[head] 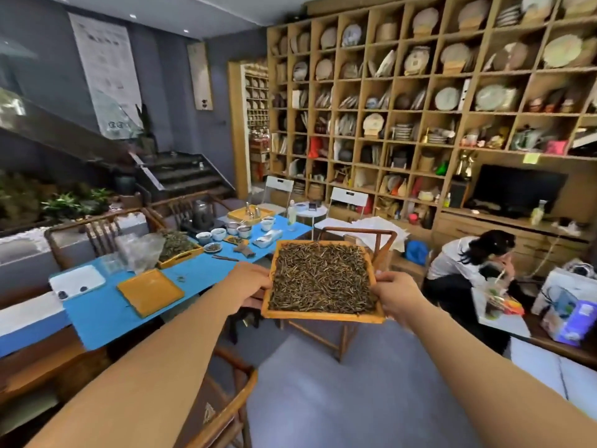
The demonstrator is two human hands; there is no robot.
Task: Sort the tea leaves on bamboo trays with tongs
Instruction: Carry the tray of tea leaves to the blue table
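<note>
Progress: judged early; no sorting is under way, since both hands are busy carrying and no tongs can be made out in either of them.
Carried tray: a bamboo tray (323,315) filled edge to edge with dark, needle-like tea leaves (323,279), held in the air over the floor, just off the end of the desk (106,315) with the blue cover.
Left hand: the left hand (250,282) is clamped on the tray's left rim, arm stretched well forward.
Right hand: the right hand (395,297) is closed on the right rim, arm likewise extended; the tray sits roughly level between the two.
On the desk: an empty orange tray (150,292), a white tray (77,281), and a second leaf-filled tray (177,248) farther back.
Left to do: by the look of it, setting the tray down, taking up tongs, and all the picking.
</note>
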